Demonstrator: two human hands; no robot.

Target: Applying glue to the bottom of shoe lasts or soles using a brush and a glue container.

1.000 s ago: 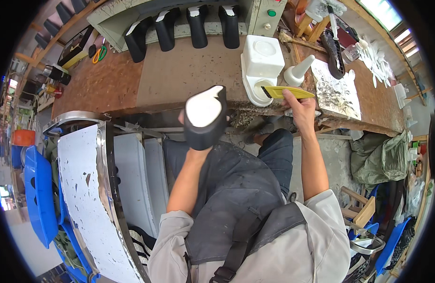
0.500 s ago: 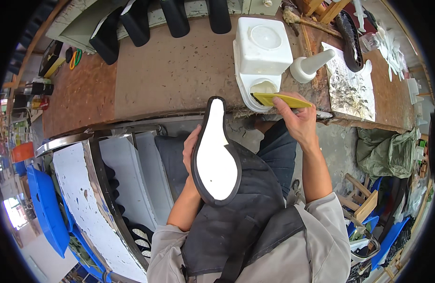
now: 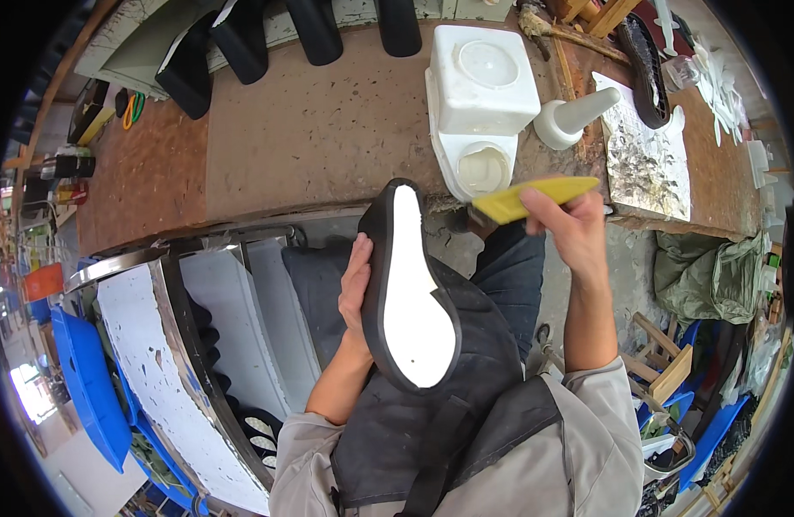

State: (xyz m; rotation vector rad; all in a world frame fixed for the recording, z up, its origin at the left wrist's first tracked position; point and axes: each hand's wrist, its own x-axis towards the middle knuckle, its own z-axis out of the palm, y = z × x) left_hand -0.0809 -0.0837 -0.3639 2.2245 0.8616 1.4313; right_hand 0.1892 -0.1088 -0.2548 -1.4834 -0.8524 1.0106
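Note:
My left hand (image 3: 356,280) grips a black shoe (image 3: 382,297) by its side, above my lap. The shoe's white underside (image 3: 418,332) faces up, with the narrow end pointing toward the bench. In my right hand (image 3: 573,226) is a flat yellow brush (image 3: 530,198), pinched between thumb and fingers and slightly blurred. Its tip hangs just beside the round cup (image 3: 483,170) of a white glue dispenser (image 3: 485,82), apart from it. Pale stuff lines the cup. My left fingers are partly hidden behind the shoe.
A white cone-shaped bottle (image 3: 569,119) stands right of the dispenser on the brown bench (image 3: 302,138). Behind it lie a stained paper (image 3: 651,164) and a black sole (image 3: 645,82). Several black shoe pieces (image 3: 311,33) line the back; a white-panelled rack (image 3: 134,336) stands left.
My right hand has lifted the yellow brush out of the cup and moved right and a little nearer me. The shoe has shifted slightly right and tilted in my left hand.

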